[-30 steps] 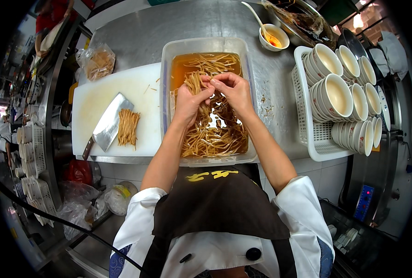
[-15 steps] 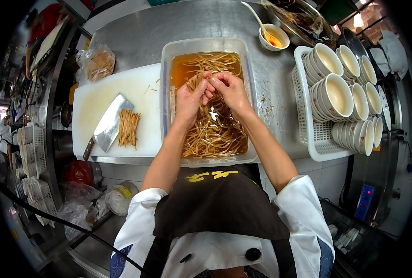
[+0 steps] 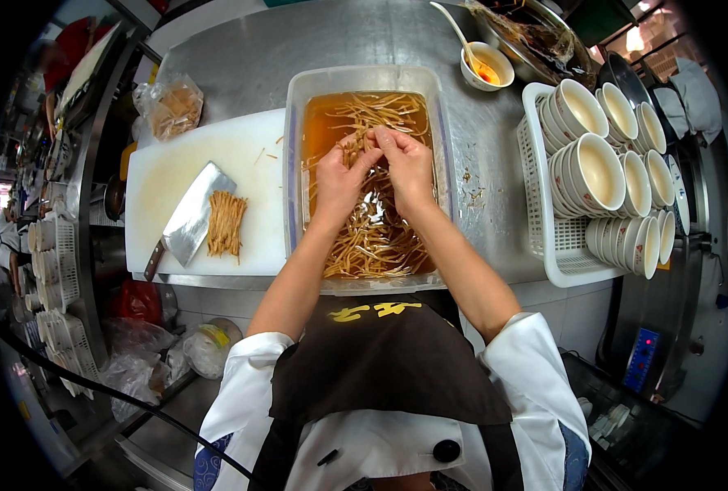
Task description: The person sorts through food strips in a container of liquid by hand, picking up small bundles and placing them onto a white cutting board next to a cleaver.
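Note:
Both my hands are over a clear plastic tub of brown liquid, in which many thin brown strips lie soaking. They look like dried vegetable or tofu strips; the exact kind is unclear. My left hand is closed around a small bunch of these strips. At the bunch's upper end, the thumb and fingers of my right hand pinch together on it, touching the left fingertips. On the white cutting board to the left, a cleaver lies beside a neat bundle of cut strips.
Behind the board sits a plastic bag of brown food. A small bowl with a spoon and reddish sauce stands far right, near a large metal basin. At right, a white basket holds stacked bowls. Another person is at far left.
My hands have dipped slightly lower toward the liquid, and the bunch shows less between them. The right fingers have shifted a little on it.

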The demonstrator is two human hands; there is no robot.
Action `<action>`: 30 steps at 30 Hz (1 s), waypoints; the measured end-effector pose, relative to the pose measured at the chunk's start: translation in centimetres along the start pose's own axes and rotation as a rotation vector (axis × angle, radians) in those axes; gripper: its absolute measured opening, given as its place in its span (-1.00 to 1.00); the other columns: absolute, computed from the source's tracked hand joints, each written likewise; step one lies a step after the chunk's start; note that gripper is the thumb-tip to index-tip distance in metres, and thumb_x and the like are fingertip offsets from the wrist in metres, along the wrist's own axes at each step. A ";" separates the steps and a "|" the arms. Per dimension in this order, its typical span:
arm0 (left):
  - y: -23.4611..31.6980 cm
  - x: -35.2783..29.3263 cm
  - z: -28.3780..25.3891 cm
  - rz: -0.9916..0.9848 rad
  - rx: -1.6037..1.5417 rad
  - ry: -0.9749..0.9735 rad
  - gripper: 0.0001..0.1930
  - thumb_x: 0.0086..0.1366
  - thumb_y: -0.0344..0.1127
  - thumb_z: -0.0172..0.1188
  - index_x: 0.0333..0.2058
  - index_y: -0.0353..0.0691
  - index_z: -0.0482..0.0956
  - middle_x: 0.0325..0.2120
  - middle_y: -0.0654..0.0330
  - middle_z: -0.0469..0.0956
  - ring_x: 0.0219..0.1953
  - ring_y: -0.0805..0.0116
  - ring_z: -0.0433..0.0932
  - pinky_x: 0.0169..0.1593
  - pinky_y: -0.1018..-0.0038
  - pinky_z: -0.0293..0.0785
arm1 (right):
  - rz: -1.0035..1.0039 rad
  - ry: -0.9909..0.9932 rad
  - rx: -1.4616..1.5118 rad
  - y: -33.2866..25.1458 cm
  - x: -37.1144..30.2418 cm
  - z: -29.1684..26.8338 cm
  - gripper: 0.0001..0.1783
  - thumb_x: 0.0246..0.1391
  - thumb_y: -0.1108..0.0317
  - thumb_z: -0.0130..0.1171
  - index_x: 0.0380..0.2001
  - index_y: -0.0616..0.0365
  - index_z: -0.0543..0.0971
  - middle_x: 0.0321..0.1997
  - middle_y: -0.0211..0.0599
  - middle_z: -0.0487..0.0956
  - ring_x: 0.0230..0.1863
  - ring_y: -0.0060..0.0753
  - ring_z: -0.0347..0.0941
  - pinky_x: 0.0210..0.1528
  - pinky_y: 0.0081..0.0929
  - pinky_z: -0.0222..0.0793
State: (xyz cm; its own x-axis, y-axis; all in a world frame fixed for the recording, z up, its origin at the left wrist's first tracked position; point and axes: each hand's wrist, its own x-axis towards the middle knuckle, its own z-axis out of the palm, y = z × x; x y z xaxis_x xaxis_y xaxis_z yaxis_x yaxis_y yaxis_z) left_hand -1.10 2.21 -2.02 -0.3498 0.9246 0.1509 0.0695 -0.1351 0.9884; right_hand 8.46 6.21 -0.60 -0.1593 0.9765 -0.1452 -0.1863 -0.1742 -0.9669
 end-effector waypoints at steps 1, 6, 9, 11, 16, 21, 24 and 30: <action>0.1 0.0 -0.1 0.020 0.053 0.021 -0.76 0.21 -0.31 0.14 -0.23 -0.37 0.49 -0.42 0.27 0.53 -0.37 0.57 0.44 -0.27 0.63 0.36 | 0.075 -0.060 0.050 -0.3 0.0 -0.3 -0.75 0.09 0.37 0.08 -0.22 0.32 0.54 -0.35 -0.33 0.57 -0.34 -0.64 0.41 -0.25 -0.66 0.32; -0.1 0.0 -0.5 -0.066 0.038 0.138 -0.77 0.24 -0.31 0.08 -0.24 -0.37 0.51 -0.39 0.25 0.54 -0.37 0.56 0.44 -0.27 0.62 0.36 | 0.177 -0.311 0.043 -2.2 0.0 -0.5 -0.70 0.18 0.31 -0.06 -0.18 0.30 0.53 -0.23 -0.33 0.55 -0.23 -0.57 0.44 -0.14 -0.63 0.35; 0.3 0.0 -0.6 -0.096 0.017 0.203 -0.76 0.26 -0.28 0.04 -0.26 -0.37 0.52 -0.40 0.25 0.53 -0.36 0.54 0.44 -0.24 0.60 0.35 | 0.285 -0.440 0.017 -2.9 1.6 -0.5 -0.70 0.19 0.32 -0.07 -0.17 0.29 0.53 -0.20 -0.33 0.55 -0.22 -0.54 0.46 -0.19 -0.60 0.39; 0.4 0.1 -0.8 -0.130 0.023 0.274 -0.76 0.27 -0.26 0.01 -0.29 -0.35 0.52 -0.41 0.23 0.54 -0.36 0.50 0.45 -0.23 0.57 0.35 | 0.108 -0.396 -0.251 -3.1 2.7 -0.1 -0.73 0.11 0.40 -0.04 -0.18 0.30 0.52 -0.23 -0.15 0.57 -0.26 -0.36 0.51 -0.21 -0.45 0.43; -0.7 0.8 -1.9 -0.006 0.327 0.440 -0.78 0.29 -0.26 -0.03 -0.30 -0.27 0.53 -0.39 0.13 0.54 -0.29 0.35 0.46 -0.15 0.49 0.31 | -0.616 -0.189 -1.161 -1.2 9.3 -1.4 -0.65 -0.08 0.38 0.16 -0.19 0.31 0.48 -0.21 0.02 0.53 -0.20 -0.08 0.48 -0.14 -0.27 0.39; -1.3 0.9 -1.7 0.188 0.536 0.425 -0.84 0.28 -0.35 -0.01 -0.27 -0.25 0.51 -0.41 0.13 0.54 -0.33 0.26 0.48 -0.15 0.47 0.33 | -0.350 -0.411 -1.499 3.6 11.7 0.6 -0.33 -0.23 0.05 0.33 -0.11 0.21 0.32 -0.04 0.00 0.39 0.02 -0.10 0.32 0.01 -0.33 0.28; -0.4 0.9 -1.7 -0.033 0.179 0.359 -0.85 0.28 -0.38 -0.02 -0.26 -0.28 0.48 -0.45 0.16 0.54 -0.38 0.33 0.49 -0.21 0.50 0.35 | -0.164 -0.453 -1.484 5.7 11.9 1.4 -0.48 -0.17 0.15 0.29 -0.17 0.22 0.41 -0.22 -0.01 0.52 -0.19 -0.05 0.46 -0.14 -0.29 0.37; -1.1 1.0 -2.1 -0.222 -0.284 0.383 -0.82 0.32 -0.35 -0.07 -0.24 -0.36 0.42 -0.53 0.26 0.42 -0.51 0.53 0.37 -0.39 0.59 0.31 | 0.377 -0.596 -0.325 4.1 10.3 0.7 -0.76 0.06 0.50 -0.04 -0.19 0.31 0.47 -0.47 -0.41 0.47 -0.47 -0.61 0.31 -0.43 -0.67 0.23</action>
State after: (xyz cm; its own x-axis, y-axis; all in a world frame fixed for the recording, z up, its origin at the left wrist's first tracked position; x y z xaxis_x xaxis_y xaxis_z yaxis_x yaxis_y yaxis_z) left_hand -3.46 2.59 -2.91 -0.6475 0.7526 -0.1199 -0.2826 -0.0910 0.9549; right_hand 5.38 15.43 -5.92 -0.6673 0.6092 -0.4285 0.2631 -0.3454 -0.9008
